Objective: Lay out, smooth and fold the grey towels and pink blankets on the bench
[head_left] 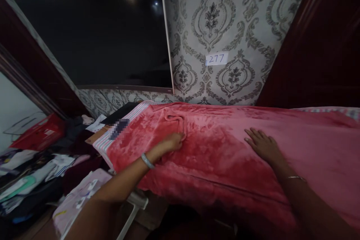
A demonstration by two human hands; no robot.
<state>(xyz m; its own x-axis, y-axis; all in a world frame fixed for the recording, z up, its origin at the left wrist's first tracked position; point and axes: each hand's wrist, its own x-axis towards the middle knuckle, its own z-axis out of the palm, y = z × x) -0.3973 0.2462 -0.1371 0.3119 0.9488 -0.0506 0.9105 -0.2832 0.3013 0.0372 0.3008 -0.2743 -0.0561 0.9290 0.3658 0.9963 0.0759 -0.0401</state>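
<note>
A pink-red plush blanket (225,146) lies spread over a raised flat surface with a striped cover (135,114) showing at its left end. My left hand (171,143), a silver bangle on its wrist, rests on the blanket beside a folded hem loop, its fingers curled against the fabric. My right hand (263,143) lies flat on the blanket to the right, fingers stretched out and apart, holding nothing.
A dark screen (98,33) hangs on the patterned wallpaper, which bears a paper label reading 277 (216,59). A red basket (39,131) and piles of clothes (30,180) sit at the left. A dark red curtain (323,45) hangs at the right.
</note>
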